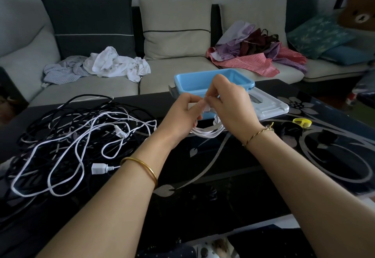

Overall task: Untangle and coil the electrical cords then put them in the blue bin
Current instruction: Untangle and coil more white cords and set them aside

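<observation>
Your left hand (182, 113) and right hand (233, 105) both pinch the coiled white cord (207, 132) at its top. Its loops hang beneath, running left to right. The blue bin (183, 79) sits directly beyond your hands, nearer the right one.

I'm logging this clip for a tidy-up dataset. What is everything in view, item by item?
coiled cord: one, white, held between both hands
tangled cords: one pile, black and white, table's left side
blue bin: one, blue, far table edge, behind the hands
lid: one, whitish, right of the bin
yellow ring: one, yellow, table's right side
table: one, black, flower pattern
sofa: one, grey, behind the table
clothes piles: two, white left, red-checked right, on the sofa
left hand: gold bangle, grips the coil
right hand: thin bracelet, pinches the cord
</observation>
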